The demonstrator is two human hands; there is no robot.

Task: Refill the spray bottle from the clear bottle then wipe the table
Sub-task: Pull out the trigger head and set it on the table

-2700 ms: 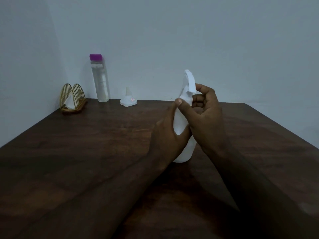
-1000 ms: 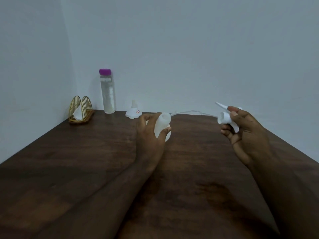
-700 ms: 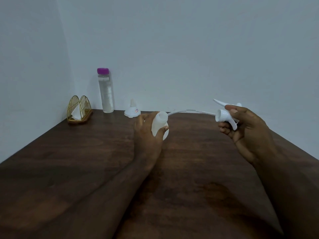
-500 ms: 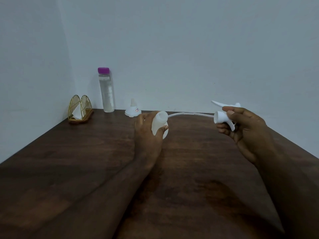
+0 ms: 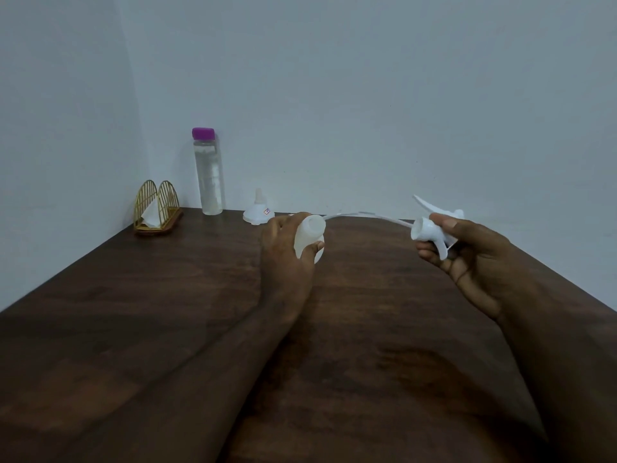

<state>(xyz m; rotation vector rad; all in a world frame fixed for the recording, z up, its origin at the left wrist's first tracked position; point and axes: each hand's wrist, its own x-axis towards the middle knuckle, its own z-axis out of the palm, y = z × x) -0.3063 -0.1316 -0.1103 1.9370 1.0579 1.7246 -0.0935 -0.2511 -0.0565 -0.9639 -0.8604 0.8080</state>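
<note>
Head view takes in the dark wooden bench (image 5: 167,312), whose broad near half offers open room, while its far edge meets the wall. At that edge stands the clear bottle (image 5: 209,175), capped in purple, with a gold napkin holder (image 5: 156,208) to its left and a white funnel (image 5: 258,213) to its right, likely kept clear of the work. The left hand (image 5: 287,252) has its fingers clamped round the spray bottle (image 5: 309,237), mouth uncovered. The right hand (image 5: 467,248) pinches the spray head (image 5: 434,228), fingers curled on it, held off to the side so its dip tube (image 5: 367,217) trails back toward the mouth; whether its tip is out cannot be told.
</note>
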